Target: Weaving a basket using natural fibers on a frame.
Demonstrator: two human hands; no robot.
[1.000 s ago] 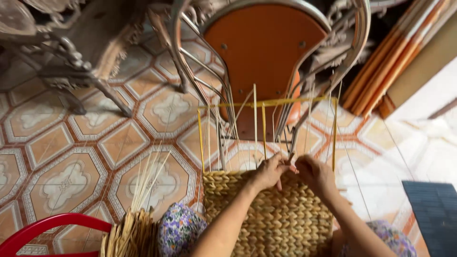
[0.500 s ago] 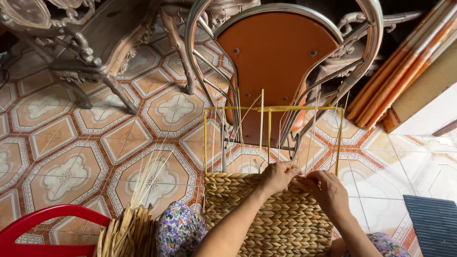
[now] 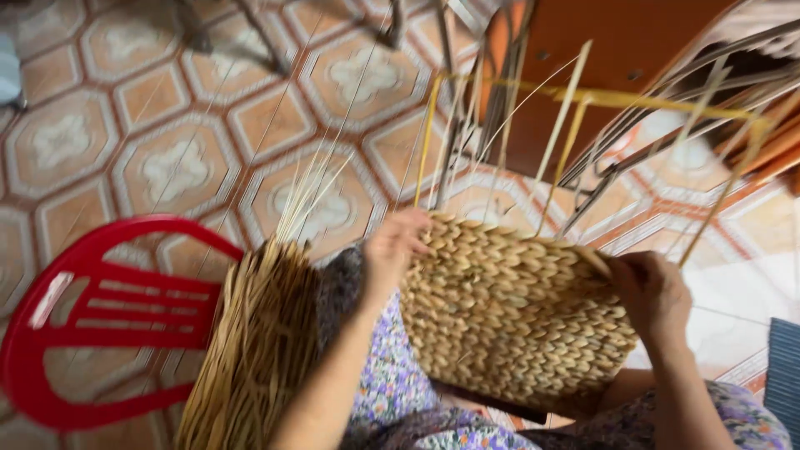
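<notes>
Basket [image 3: 512, 312], half woven from tan plaited fibre, lies tilted on the person's lap, its woven wall facing the camera. Yellow frame [image 3: 583, 100] rods rise from its upper edge, with thin loose strands among them. Left hand [image 3: 392, 250] grips the basket's left upper corner, fingers curled over the rim. Right hand [image 3: 654, 292] holds the right upper edge, fingers clenched on the weave beside one yellow rod. Floral cloth [image 3: 392, 383] covers the lap beneath. Just left of the left arm stands a bundle [image 3: 254, 350] of dry straw strands, touching the red plastic chair [image 3: 108, 317] beside it. Behind the basket is an orange chair [image 3: 583, 50] with metal legs, on a patterned tile floor [image 3: 167, 150].
</notes>
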